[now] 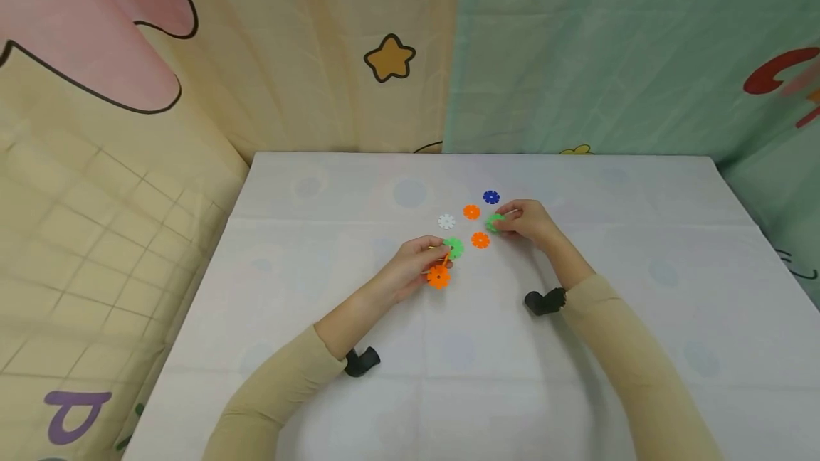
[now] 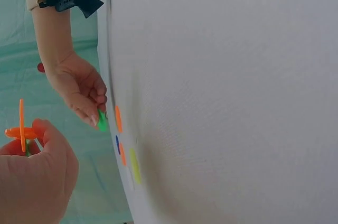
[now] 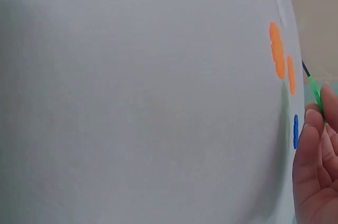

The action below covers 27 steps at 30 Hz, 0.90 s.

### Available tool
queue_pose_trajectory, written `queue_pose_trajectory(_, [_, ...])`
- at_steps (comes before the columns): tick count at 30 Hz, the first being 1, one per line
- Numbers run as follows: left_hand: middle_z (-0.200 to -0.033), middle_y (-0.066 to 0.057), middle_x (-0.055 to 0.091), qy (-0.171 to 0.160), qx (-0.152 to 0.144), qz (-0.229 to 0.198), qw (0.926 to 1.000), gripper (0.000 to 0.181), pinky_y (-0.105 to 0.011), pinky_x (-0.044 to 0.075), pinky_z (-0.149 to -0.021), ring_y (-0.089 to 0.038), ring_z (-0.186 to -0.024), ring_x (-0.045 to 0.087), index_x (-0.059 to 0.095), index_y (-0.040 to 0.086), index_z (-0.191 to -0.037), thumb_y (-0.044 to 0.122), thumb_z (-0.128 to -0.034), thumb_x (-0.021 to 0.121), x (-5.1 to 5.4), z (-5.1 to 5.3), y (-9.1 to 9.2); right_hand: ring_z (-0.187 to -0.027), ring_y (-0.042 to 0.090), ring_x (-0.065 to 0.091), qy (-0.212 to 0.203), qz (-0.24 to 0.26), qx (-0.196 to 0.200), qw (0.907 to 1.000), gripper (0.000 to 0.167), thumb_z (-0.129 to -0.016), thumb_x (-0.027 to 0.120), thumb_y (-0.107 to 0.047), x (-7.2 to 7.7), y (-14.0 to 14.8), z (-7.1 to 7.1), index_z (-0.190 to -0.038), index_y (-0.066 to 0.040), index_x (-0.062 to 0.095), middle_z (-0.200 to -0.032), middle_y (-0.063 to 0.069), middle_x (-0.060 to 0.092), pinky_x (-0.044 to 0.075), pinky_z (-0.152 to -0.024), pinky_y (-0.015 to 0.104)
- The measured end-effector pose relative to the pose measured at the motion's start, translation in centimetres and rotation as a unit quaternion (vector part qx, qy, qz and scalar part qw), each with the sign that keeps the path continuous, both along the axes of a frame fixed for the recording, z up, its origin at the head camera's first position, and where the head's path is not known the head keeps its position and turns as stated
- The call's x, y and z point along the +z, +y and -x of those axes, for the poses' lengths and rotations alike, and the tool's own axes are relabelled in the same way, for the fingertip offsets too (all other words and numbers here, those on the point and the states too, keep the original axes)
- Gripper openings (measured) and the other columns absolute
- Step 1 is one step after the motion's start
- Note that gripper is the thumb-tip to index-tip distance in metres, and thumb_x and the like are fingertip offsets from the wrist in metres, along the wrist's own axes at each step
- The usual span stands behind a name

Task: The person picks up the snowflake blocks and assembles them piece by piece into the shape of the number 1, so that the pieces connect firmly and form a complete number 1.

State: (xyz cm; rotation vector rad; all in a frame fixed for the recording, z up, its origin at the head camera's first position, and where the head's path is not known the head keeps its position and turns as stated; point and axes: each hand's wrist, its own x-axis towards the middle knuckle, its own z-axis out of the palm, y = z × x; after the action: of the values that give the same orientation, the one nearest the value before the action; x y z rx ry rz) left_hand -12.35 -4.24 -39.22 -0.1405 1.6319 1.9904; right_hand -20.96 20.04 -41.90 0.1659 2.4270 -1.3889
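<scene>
Your left hand [image 1: 413, 265] pinches the joined green and orange notched discs [image 1: 438, 282]; your right hand [image 1: 530, 221] pinches one green notched disc [image 1: 492, 223]. Between both hands lies an orange disc [image 1: 479, 241].

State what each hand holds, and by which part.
The right hand pinches a green disc by its edge. The left hand holds joined discs, orange and green; exactly where it grips them is unclear.

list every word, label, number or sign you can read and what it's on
"p" or "d": purple letter turned sideways on the yellow curtain; which is unclear.
Red shape on the green curtain: cut off at the frame edge, unreadable.
Snowflake discs, wrist cameras: no readable text.
</scene>
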Motion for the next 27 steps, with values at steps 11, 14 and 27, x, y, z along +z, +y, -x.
queue_pose_trajectory(11, [-0.090, -0.007, 0.061, -0.006, -0.008, 0.006, 0.9999, 0.015, -0.018, 0.046, -0.061, -0.017, -0.080, 0.058, 0.056, 0.000, -0.106, 0.010, -0.0948, 0.053, -0.1, 0.0, 0.0, -0.075, 0.022, 0.063, 0.008, 0.041, 0.047, 0.9980, 0.037, -0.088, 0.065, -0.012, 1.5, -1.4, -1.1, -0.119, 0.005, 0.056, -0.073, 0.001, 0.063, 0.053, -0.074, 0.029])
queue_pose_trajectory(14, [-0.092, -0.009, 0.061, -0.007, -0.010, 0.007, 0.9999, 0.016, -0.018, 0.046, -0.062, -0.018, -0.080, 0.058, 0.056, -0.001, -0.106, 0.010, -0.0949, 0.053, -0.1, 0.1, 0.1, -0.077, 0.024, 0.064, 0.014, 0.056, 0.060, 0.9965, 0.037, -0.089, 0.064, -0.011, 2.1, -1.9, -1.6, -0.122, 0.005, 0.055, -0.075, 0.004, 0.065, 0.053, -0.077, 0.032])
queue_pose_trajectory(27, [-0.084, -0.006, 0.061, -0.003, -0.006, -0.009, 0.9999, 0.016, -0.019, 0.046, -0.059, -0.013, -0.072, 0.057, 0.056, -0.002, -0.105, 0.009, -0.0953, 0.052, 0.0, 0.0, 0.2, -0.078, 0.039, 0.063, 0.057, 0.151, 0.148, 0.9756, 0.029, -0.088, 0.061, 0.000, 3.6, -3.5, -3.5, -0.114, 0.010, 0.053, -0.083, 0.023, 0.065, 0.052, -0.078, 0.044])
